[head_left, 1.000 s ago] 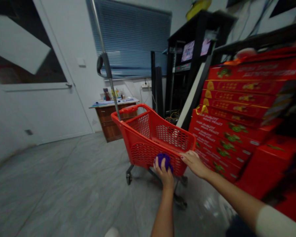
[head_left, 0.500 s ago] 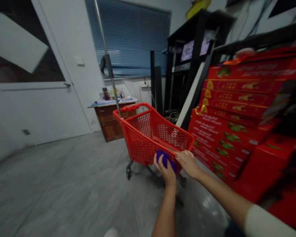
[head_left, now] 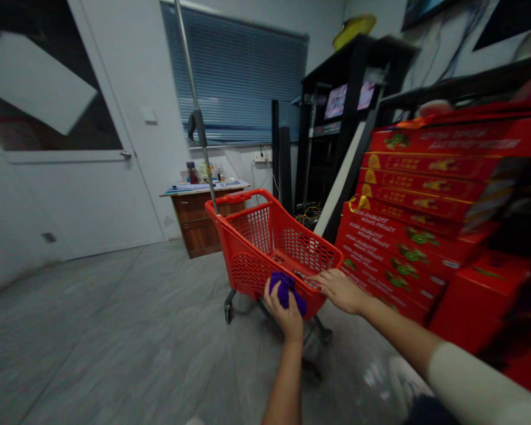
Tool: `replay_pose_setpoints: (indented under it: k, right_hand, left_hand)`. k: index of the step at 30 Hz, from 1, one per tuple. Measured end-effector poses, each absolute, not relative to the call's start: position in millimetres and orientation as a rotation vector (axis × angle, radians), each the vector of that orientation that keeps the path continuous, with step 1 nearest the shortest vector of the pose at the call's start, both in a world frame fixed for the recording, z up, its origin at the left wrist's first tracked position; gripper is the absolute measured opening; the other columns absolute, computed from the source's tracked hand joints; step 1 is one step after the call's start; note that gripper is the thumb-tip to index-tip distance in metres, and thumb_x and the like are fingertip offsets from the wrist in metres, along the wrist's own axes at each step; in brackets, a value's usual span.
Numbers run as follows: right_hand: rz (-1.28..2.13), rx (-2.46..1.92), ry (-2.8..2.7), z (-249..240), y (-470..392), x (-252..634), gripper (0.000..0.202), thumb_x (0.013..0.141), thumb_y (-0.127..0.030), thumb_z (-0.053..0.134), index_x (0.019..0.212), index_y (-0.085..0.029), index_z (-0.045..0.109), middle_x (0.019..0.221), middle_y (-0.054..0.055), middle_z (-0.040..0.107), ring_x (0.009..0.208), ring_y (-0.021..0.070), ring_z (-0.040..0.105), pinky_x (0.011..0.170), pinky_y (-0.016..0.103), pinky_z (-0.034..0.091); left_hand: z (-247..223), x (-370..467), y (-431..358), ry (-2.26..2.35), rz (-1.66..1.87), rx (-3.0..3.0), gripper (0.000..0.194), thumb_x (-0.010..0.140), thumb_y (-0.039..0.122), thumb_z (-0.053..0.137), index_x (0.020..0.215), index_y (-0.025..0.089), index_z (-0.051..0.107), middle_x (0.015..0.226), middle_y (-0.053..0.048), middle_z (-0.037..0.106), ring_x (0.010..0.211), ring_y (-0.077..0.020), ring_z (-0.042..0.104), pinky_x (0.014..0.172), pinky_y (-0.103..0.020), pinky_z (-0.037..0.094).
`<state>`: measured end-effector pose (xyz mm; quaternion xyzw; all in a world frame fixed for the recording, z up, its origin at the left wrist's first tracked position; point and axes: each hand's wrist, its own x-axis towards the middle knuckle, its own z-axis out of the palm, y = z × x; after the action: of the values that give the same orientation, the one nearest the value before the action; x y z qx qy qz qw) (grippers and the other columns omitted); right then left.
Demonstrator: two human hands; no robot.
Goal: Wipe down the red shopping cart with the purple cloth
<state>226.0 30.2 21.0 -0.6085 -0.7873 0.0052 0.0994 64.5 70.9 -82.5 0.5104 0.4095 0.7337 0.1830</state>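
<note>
A red plastic shopping cart point(head_left: 254, 274) with perforated sides stands on castors in front of me. A bunched purple cloth point(head_left: 287, 292) is in my left hand point(head_left: 285, 316), its fingers curled round it and pressing it against the cart's outer side near the front corner. My right hand point(head_left: 340, 289) rests on the cart's front rim, fingers stretched out and lying over the edge. The inside of the cart shows only its perforated walls and floor in part. A metal pole point(head_left: 189, 65) with a grey grip rises by the cart's handle.
Stacked red fruit boxes point(head_left: 380, 260) stand close on the right. Behind the cart are a small wooden cabinet point(head_left: 199, 224) with bottles on top and a black rack point(head_left: 358, 65). A white door point(head_left: 71, 200) is at the left. Grey floor point(head_left: 128, 336) spreads in front.
My left hand and the purple cloth have moved a little left along the cart's side. The right hand stays on the rim. The view has shifted slightly.
</note>
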Motion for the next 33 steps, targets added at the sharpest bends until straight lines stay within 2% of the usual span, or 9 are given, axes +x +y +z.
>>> replay_pose_setpoints:
  k: [2, 5, 8, 14, 20, 23, 25, 28, 33]
  right_hand:
    - [-0.078, -1.845, -2.285, 16.6, 26.0, 216.1, 0.048, 0.100, -0.038, 0.027, 0.136, -0.024, 0.054, 0.118, 0.011, 0.064, 0.106, 0.0229, 0.053, 0.101, 0.041, 0.034]
    - [-0.188, -1.891, -2.222, 9.5, 22.9, 196.5, 0.045, 0.100, -0.035, 0.029, 0.134, -0.023, 0.056, 0.114, 0.011, 0.064, 0.104, 0.0226, 0.053, 0.099, 0.039, 0.034]
    - [-0.246, -1.947, -2.160, 6.7, 24.5, 181.2, 0.043, 0.100, -0.035, 0.031, 0.131, -0.023, 0.058, 0.113, 0.011, 0.064, 0.104, 0.0228, 0.053, 0.097, 0.038, 0.034]
    - [-0.281, -2.043, -2.063, 6.5, 27.2, 146.8, 0.043, 0.100, -0.038, 0.031, 0.125, -0.022, 0.062, 0.112, 0.011, 0.066, 0.103, 0.0240, 0.056, 0.095, 0.036, 0.035]
    - [-0.165, -1.947, -2.192, 20.1, 27.9, 122.4, 0.046, 0.100, -0.039, 0.030, 0.136, -0.022, 0.052, 0.118, 0.011, 0.066, 0.107, 0.0235, 0.058, 0.094, 0.036, 0.037]
    - [-0.139, -1.864, -2.288, 34.7, 37.1, 142.4, 0.044, 0.100, -0.042, 0.031, 0.126, -0.022, 0.060, 0.122, 0.010, 0.065, 0.109, 0.0228, 0.059, 0.094, 0.035, 0.038]
    - [-0.091, -1.857, -2.394, 39.1, 44.6, 159.0, 0.044, 0.100, -0.040, 0.029, 0.114, -0.022, 0.066, 0.117, 0.010, 0.067, 0.109, 0.0223, 0.059, 0.095, 0.035, 0.038]
    - [-0.049, -1.903, -2.452, 34.9, 51.7, 171.2, 0.043, 0.100, -0.035, 0.025, 0.115, -0.021, 0.064, 0.108, 0.009, 0.071, 0.100, 0.0207, 0.064, 0.091, 0.035, 0.040]
    - [-0.152, -1.996, -2.389, 23.7, 50.4, 155.9, 0.043, 0.101, -0.038, 0.024, 0.112, -0.023, 0.063, 0.104, 0.009, 0.072, 0.096, 0.0210, 0.066, 0.083, 0.034, 0.040]
  left_hand:
    - [-67.0, 63.0, 80.4, 1.150, 2.049, 1.439, 0.033, 0.091, 0.035, 0.053, 0.120, 0.021, 0.056, 0.139, -0.013, 0.045, 0.131, -0.0227, 0.044, 0.111, -0.041, 0.034]
    - [-58.9, 61.2, 90.1, 1.212, 2.058, 1.340, 0.033, 0.092, 0.037, 0.050, 0.119, 0.019, 0.057, 0.133, -0.014, 0.049, 0.127, -0.0224, 0.047, 0.111, -0.040, 0.034]
    - [-72.2, 61.0, 81.5, 1.308, 2.070, 1.217, 0.030, 0.092, 0.035, 0.049, 0.115, 0.019, 0.058, 0.126, -0.013, 0.053, 0.123, -0.0226, 0.049, 0.110, -0.042, 0.034]
    - [-104.4, 62.9, 45.2, 1.331, 2.006, 1.241, 0.030, 0.090, 0.032, 0.048, 0.115, 0.019, 0.057, 0.125, -0.013, 0.053, 0.120, -0.0228, 0.051, 0.108, -0.042, 0.038]
    - [-100.0, 18.7, 87.4, 1.405, 2.081, 1.008, 0.032, 0.085, 0.032, 0.050, 0.113, 0.018, 0.058, 0.117, -0.011, 0.059, 0.115, -0.0222, 0.054, 0.107, -0.040, 0.038]
    - [-105.0, 2.7, 97.5, 1.416, 2.054, 0.910, 0.036, 0.085, 0.037, 0.052, 0.115, 0.019, 0.058, 0.115, -0.010, 0.062, 0.114, -0.0219, 0.056, 0.106, -0.038, 0.040]
    - [-110.0, 2.1, 95.9, 1.410, 2.073, 0.940, 0.042, 0.085, 0.042, 0.054, 0.120, 0.019, 0.056, 0.123, -0.011, 0.059, 0.120, -0.0227, 0.052, 0.108, -0.039, 0.037]
    - [-113.8, 6.0, 98.6, 1.438, 2.101, 0.935, 0.048, 0.084, 0.047, 0.057, 0.123, 0.019, 0.054, 0.129, -0.012, 0.055, 0.124, -0.0235, 0.050, 0.110, -0.040, 0.036]
    - [-111.7, -2.5, 124.7, 1.477, 2.023, 0.718, 0.039, 0.085, 0.044, 0.055, 0.115, 0.019, 0.057, 0.111, -0.010, 0.062, 0.107, -0.0214, 0.059, 0.101, -0.038, 0.044]
